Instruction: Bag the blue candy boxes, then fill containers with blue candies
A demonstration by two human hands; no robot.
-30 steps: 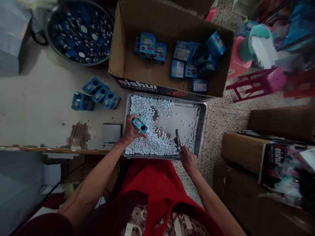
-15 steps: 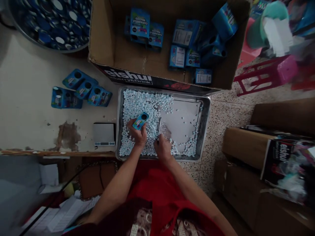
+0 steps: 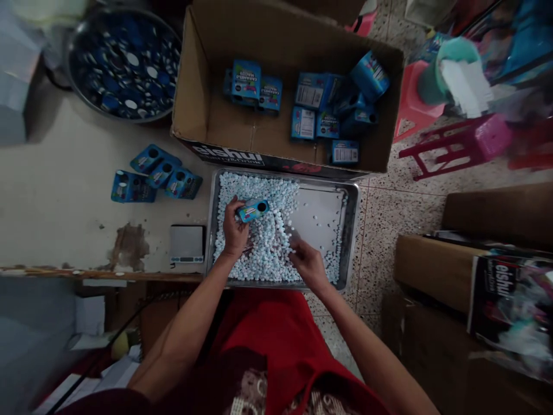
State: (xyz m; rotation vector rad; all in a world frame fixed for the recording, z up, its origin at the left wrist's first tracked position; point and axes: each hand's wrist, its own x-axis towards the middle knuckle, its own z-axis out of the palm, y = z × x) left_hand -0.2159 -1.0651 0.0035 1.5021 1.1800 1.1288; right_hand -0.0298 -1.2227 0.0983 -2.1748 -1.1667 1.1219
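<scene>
The left hand [image 3: 235,230] is closed around a small blue box [image 3: 253,210], holding it on its side just above the heap of pale blue candies [image 3: 263,242], with the round hole in its face turned to the right. Half a second ago the box stood more upright in the same grip; now it is tipped flatter and a little higher over the tray [image 3: 352,230]. The right hand [image 3: 307,262] has drawn back to the right of the box and sits low on the candies, fingers curled down into them. The metal scoop it held a second ago does not show clearly; whether it is still in the fist I cannot tell. That suggests a fresh gathering of candies for the box. Beyond the tray lies a cardboard carton [image 3: 203,86] with more blue boxes; on the desk [image 3: 64,184] to the left are a small scale [image 3: 186,244] and four loose boxes [image 3: 155,176].
</scene>
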